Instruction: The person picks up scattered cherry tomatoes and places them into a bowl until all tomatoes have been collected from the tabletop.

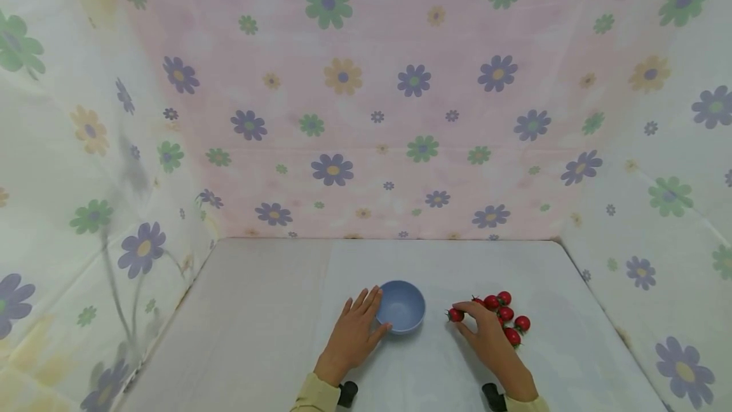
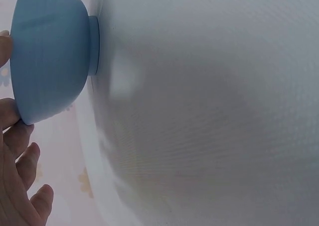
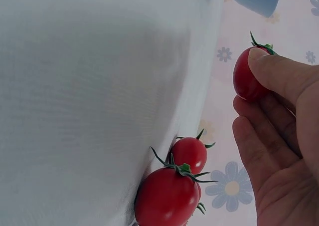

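Note:
A small blue bowl [image 1: 401, 310] stands upright on the white table, with no food inside it. My left hand [image 1: 353, 334] rests against its left side, fingers fairly straight, index finger and thumb touching the rim [image 2: 18, 86]. To the right of the bowl, my right hand [image 1: 487, 339] pinches a red cherry tomato [image 1: 455, 315] between thumb and fingers. In the right wrist view this tomato [image 3: 246, 76] is held up off the table, its green stem pointing up. Several more cherry tomatoes [image 1: 506, 314] lie in a loose group beside the right hand, partly hidden behind it.
The white table [image 1: 257, 323] reaches back to a pink flowered cloth wall [image 1: 372, 113]. More flowered cloth hangs on the left [image 1: 86, 177] and right [image 1: 657, 177]. A dark wrist device [image 1: 347, 393] shows at the left cuff, another [image 1: 493, 396] at the right.

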`<state>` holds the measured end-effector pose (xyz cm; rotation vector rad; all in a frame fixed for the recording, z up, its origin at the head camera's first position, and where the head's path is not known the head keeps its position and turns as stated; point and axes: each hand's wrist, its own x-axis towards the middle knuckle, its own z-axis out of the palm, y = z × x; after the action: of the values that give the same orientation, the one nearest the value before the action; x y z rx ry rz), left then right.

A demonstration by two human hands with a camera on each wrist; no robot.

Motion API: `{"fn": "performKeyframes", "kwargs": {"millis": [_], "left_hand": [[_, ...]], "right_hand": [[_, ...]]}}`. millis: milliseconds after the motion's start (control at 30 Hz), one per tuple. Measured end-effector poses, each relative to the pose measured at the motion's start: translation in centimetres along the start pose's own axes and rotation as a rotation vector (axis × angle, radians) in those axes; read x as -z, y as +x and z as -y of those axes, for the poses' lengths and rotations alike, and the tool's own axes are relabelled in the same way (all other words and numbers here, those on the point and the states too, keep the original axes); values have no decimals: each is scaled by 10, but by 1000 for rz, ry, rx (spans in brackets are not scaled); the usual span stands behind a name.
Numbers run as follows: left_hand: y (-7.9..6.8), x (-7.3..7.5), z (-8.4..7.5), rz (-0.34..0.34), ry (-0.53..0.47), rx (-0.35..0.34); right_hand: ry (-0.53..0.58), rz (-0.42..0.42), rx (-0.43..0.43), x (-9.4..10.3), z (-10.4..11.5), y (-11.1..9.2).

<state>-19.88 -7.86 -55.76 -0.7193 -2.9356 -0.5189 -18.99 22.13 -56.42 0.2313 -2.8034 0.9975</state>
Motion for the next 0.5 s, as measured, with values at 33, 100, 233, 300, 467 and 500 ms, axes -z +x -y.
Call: {"fn": "performKeyframes", "kwargs": {"millis": [33,100,233,300,467,500], "left_hand": [[0,0,0,-2,1,-1],[0,-1,1,-5,1,-2],[0,-1,0,-7,-2,-2],[-1,0,0,-6,0,-1],[-1,1,-1,-2,3,0],[-1,1,-1,-2,1,0]], "right_hand": [[0,-4,5,0,0,0],[6,-14,15,-1,0,1],[20,-27,28,0,2,0],[27,-28,29,1,4,-1],[37,-54,57,1,7,1],[35,-59,62,1,8,1]]}}
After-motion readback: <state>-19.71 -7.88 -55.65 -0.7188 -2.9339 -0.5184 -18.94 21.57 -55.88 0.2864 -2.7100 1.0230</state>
